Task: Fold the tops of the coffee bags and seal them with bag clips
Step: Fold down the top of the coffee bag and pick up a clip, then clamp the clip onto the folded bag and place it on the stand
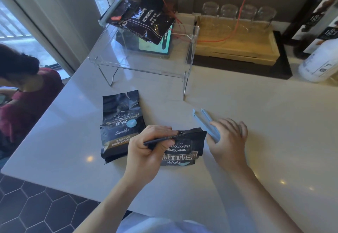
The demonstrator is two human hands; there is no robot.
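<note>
**Folded bag top held, open clip brought to its end**

A black coffee bag is stood on the pale counter in front of the person. Its folded top is pinched by the left hand, whose fingers are curled round the flattened strip of foil. A light blue bag clip is grasped in the right hand; the clip's two arms are spread apart, with their free ends pointed away from the person, and its near end is held just beside the right end of the folded top.

A second coffee bag is laid flat on the counter, touching the held bag on its left, its top unclipped. A third bag, already closed with a pale clip, is rested on a clear plastic shelf farther back. Behind the shelf, upturned glasses are seen on a wooden tray. Another person is seated at the left edge.
</note>
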